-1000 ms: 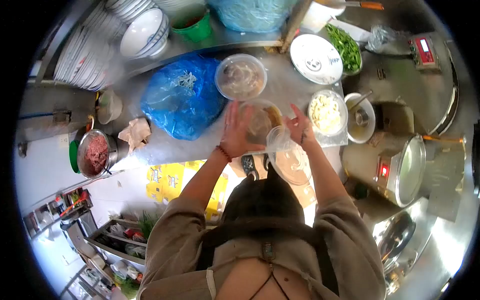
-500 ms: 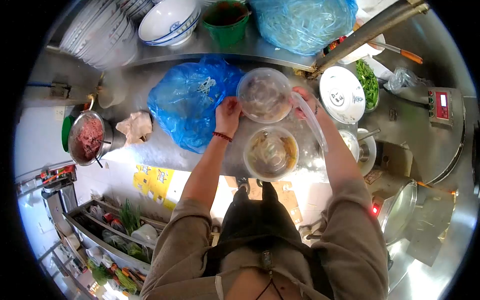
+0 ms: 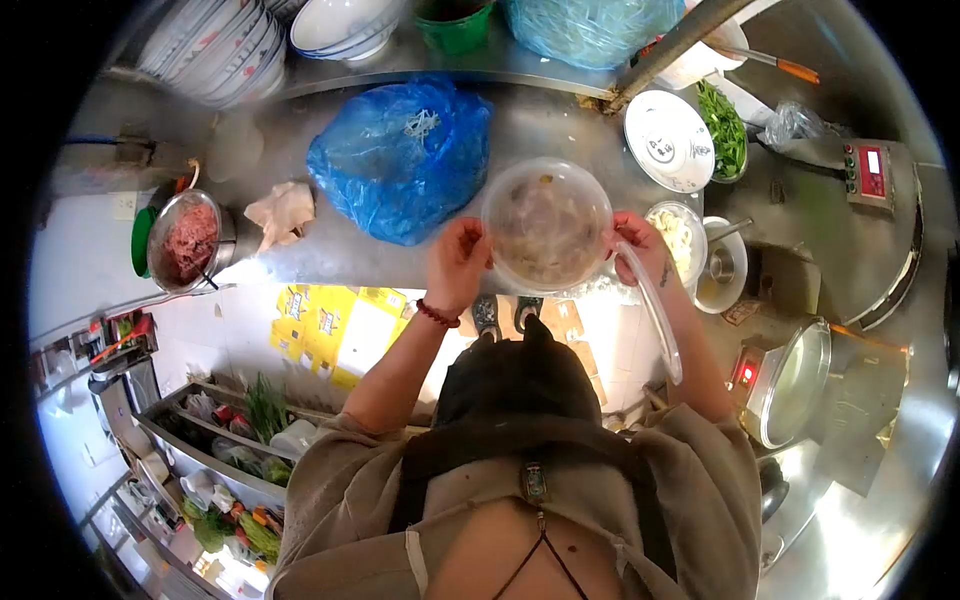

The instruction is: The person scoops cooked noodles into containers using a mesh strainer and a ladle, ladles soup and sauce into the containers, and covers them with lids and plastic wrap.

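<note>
A round clear plastic takeout bowl [image 3: 547,228] is held level between my two hands near the front edge of the steel counter. My left hand [image 3: 460,262] pinches its left rim, a red bead bracelet on the wrist. On the other side my right hand [image 3: 642,248] grips the right rim and also keeps hold of a clear plastic lid [image 3: 655,318], which hangs edge-on below the fingers. Brownish contents show blurred through the bowl. A second bowl is hidden beneath it in this view.
A blue plastic bag [image 3: 395,170] lies behind my left hand. To the left are crumpled brown paper [image 3: 280,213] and a pot of minced meat [image 3: 188,240]. A white plate [image 3: 668,142], chopped greens [image 3: 722,130] and a bowl of pale pieces [image 3: 672,238] stand right.
The held bowl has come toward my body, over the second bowl, which no longer shows. Both hands moved with it, and the lid stays in my right hand. The camera view has shifted.
</note>
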### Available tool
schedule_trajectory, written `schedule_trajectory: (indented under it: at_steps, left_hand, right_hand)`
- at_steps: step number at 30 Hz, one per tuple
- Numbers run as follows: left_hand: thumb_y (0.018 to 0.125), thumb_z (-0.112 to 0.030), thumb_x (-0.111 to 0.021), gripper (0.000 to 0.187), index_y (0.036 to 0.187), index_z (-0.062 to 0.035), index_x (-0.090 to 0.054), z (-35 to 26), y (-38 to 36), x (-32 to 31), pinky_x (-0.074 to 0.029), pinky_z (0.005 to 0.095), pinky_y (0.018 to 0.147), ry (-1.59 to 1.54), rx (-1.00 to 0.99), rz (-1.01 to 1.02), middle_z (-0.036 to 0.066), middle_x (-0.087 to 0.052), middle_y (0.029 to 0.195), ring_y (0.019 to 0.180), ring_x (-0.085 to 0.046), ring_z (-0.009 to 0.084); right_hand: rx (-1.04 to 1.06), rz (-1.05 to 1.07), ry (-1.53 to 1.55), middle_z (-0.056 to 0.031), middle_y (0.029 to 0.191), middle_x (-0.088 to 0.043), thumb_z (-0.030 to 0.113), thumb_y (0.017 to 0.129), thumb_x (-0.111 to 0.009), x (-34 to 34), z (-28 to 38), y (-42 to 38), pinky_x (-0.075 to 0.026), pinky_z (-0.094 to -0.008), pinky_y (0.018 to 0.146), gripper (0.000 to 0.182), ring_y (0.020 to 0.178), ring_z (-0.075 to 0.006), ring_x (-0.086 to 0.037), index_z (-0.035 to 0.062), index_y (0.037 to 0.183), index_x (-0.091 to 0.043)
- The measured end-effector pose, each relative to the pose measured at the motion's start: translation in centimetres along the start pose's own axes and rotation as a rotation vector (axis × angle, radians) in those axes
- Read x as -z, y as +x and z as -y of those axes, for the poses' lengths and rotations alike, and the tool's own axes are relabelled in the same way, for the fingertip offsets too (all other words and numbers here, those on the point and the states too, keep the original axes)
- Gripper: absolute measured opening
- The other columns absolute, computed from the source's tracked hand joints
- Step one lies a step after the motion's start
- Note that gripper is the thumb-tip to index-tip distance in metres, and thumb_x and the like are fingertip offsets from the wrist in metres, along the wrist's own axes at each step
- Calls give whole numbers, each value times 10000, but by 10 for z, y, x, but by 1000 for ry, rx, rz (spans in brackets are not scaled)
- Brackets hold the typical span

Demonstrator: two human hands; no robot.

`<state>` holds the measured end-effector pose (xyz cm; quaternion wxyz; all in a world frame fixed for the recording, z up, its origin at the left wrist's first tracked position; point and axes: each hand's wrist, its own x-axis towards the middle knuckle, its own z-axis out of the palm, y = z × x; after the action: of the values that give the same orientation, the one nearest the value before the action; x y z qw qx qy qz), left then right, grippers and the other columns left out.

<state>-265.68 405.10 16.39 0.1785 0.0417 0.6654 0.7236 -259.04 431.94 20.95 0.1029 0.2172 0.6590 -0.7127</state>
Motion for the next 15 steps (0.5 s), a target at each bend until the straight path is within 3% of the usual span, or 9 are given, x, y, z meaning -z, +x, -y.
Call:
schedule_trajectory:
  at_steps: [3,5,7,10,11,12,13,15]
  left_hand:
    - [897,-57,-570,105,967,16,-542,13,-17,1,-456,221,571,7,23,7,29,-580,754,627,-542,74]
    - [914,-78,-551,108,965,16,-541,20,-20,2,-452,220,570,45,4,25,26,-577,747,624,-540,78]
    - [931,-99,-527,131,1000,12,-528,23,-21,6,-477,235,588,-39,91,3,43,-582,791,655,-555,91]
    - [951,-127,-491,171,1063,2,-501,51,-28,3,-525,273,634,-183,318,-63,80,-588,896,733,-588,130]
    - [957,-136,-480,186,1085,-2,-490,73,-32,-1,-543,289,653,-232,418,-81,94,-589,937,764,-601,146]
    - [927,-56,-491,208,1128,-13,-463,100,-32,-4,-580,341,706,-291,354,33,115,-577,1042,861,-620,202]
    - [911,-23,-489,218,1127,-12,-463,106,-29,-9,-583,345,706,-241,286,2,115,-577,1048,873,-622,211]
    - [881,43,-485,252,1126,-9,-461,110,-26,-22,-588,352,707,-152,150,-59,115,-577,1061,898,-626,231]
  right_hand:
    - [-140,-57,-61,-42,764,-606,193,885,-611,-4,-23,-15,-369,-211,448,247,531,-81,-462,18,1056,-577]
    - [-119,-104,-47,-49,742,-599,196,899,-588,-4,-44,-16,-339,-206,425,236,493,-68,-426,24,1060,-577]
    - [-78,-210,-34,-47,720,-587,204,909,-576,-8,-52,-22,-327,-211,414,228,476,-65,-412,25,1050,-579]
    - [-201,-336,142,-49,740,-601,223,917,-569,-4,-55,-49,-344,-207,433,245,503,-62,-435,30,1068,-583]
    - [-241,-391,210,-67,755,-621,267,931,-549,12,-86,-53,-347,-222,408,267,464,-73,-430,40,1064,-592]
    - [-301,-560,213,-77,747,-628,272,940,-530,21,-128,-52,-348,-228,394,269,460,-79,-442,43,1064,-596]
    - [-356,-730,220,-86,740,-634,277,950,-511,31,-170,-51,-349,-234,380,273,457,-84,-454,46,1065,-600]
    - [-439,-826,332,-19,566,-430,474,925,-468,21,-187,-57,-253,-264,350,434,381,-113,-355,52,901,-569]
